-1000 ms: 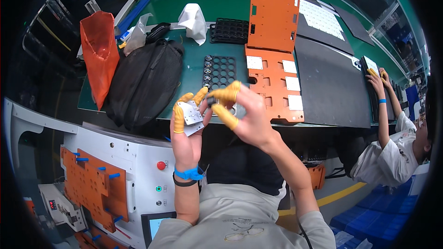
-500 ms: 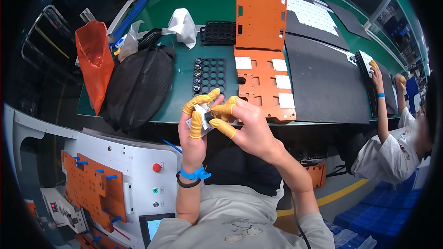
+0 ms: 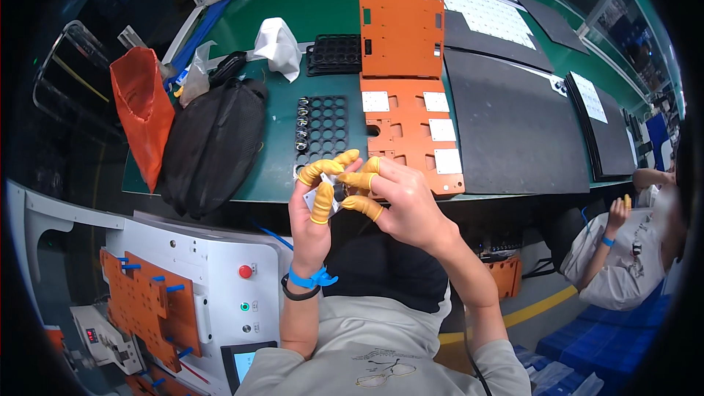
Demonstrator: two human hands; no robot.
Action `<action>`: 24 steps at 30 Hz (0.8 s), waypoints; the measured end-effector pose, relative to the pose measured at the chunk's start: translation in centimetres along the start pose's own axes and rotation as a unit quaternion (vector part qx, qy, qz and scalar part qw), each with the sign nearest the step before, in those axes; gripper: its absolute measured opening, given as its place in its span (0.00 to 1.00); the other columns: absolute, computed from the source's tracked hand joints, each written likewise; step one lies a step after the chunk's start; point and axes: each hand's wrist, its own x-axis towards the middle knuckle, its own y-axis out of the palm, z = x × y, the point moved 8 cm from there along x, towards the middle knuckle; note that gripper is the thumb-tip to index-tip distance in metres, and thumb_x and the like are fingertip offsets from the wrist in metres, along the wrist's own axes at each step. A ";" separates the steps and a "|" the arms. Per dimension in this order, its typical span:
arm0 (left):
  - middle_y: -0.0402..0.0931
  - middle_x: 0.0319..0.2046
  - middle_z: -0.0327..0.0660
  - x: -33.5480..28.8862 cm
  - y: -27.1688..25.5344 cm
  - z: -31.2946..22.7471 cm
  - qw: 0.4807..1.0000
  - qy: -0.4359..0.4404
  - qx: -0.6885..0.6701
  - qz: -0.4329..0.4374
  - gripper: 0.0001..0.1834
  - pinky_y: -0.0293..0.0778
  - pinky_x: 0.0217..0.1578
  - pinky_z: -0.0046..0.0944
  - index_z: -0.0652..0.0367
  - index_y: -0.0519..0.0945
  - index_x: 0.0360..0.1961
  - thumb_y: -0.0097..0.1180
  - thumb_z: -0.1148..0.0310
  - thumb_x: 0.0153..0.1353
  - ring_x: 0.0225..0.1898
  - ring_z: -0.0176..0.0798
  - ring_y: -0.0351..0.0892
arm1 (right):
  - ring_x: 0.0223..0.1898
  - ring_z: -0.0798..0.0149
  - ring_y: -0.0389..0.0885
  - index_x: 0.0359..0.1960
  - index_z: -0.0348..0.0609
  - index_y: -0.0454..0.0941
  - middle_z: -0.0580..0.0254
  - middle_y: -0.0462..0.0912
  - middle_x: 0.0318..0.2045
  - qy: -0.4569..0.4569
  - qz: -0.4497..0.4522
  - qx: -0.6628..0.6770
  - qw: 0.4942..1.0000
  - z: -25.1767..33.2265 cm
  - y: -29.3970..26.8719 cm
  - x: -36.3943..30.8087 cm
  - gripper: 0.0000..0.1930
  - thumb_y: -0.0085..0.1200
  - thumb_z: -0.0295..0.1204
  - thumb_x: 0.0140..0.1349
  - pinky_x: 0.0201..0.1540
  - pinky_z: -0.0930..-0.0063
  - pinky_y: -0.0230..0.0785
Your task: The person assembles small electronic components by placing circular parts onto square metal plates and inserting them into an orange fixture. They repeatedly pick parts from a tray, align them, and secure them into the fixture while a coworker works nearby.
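Yellow finger cots cover several fingertips of both my hands. My left hand (image 3: 311, 227) is closed on a small white plate (image 3: 312, 198), held in front of the table's near edge. Against that plate, the fingers of my right hand (image 3: 411, 202) pinch a small black round part (image 3: 339, 191); the fingers hide much of it. Just beyond my hands lies a black tray (image 3: 317, 135) of round holes, with several shiny round pieces (image 3: 301, 123) in its left column. To its right, an orange fixture (image 3: 411, 136) bears several white plates, its orange lid (image 3: 402, 22) raised.
A black bag (image 3: 213, 147) and an orange bag (image 3: 139, 110) sit at left, near a white cloth (image 3: 279, 48). Dark boards (image 3: 513, 125) cover the right side. A white machine (image 3: 253, 249) stands at lower left. A co-worker (image 3: 616, 249) sits at far right.
My head view has shifted slightly; both hands remain together at the plate and black part. The co-worker's hands have drawn back from the stack of boards at right.
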 end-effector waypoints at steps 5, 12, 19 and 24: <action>0.73 0.59 0.58 0.6 0.8 1.0 1.000 -0.014 -0.007 0.022 0.23 0.70 0.62 0.48 0.64 0.70 0.54 0.52 0.55 0.72 0.62 0.55 0.74 | 0.32 0.53 0.79 0.34 0.37 0.80 0.57 0.78 0.30 0.024 -0.036 0.000 0.999 -0.9 -0.9 -0.9 0.12 0.69 0.26 0.49 0.32 0.63 0.72; 0.75 0.59 0.51 2.0 1.9 1.9 0.993 -0.038 0.104 -0.029 0.19 0.74 0.57 0.40 0.63 0.71 0.55 0.53 0.59 0.73 0.63 0.50 0.74 | 0.30 0.52 0.78 0.29 0.35 0.78 0.55 0.76 0.27 0.097 0.005 -0.010 0.995 -1.9 -1.5 -1.7 0.09 0.67 0.24 0.50 0.31 0.62 0.71; 0.80 0.49 0.46 2.8 4.5 2.3 0.948 -0.005 0.311 -0.062 0.16 0.75 0.51 0.39 0.65 0.77 0.54 0.59 0.74 0.66 0.47 0.42 0.81 | 0.29 0.48 0.78 0.28 0.31 0.78 0.50 0.76 0.27 0.179 -0.101 -0.052 0.977 -4.2 -2.0 -2.7 0.08 0.64 0.23 0.51 0.31 0.58 0.69; 0.81 0.51 0.51 2.7 7.7 0.3 0.859 0.132 0.494 -0.021 0.13 0.76 0.51 0.43 0.64 0.81 0.50 0.58 0.70 0.67 0.50 0.53 0.82 | 0.24 0.49 0.75 0.30 0.27 0.77 0.48 0.76 0.24 0.226 -0.115 0.077 0.964 -7.0 -1.4 -3.9 0.06 0.58 0.18 0.51 0.29 0.60 0.66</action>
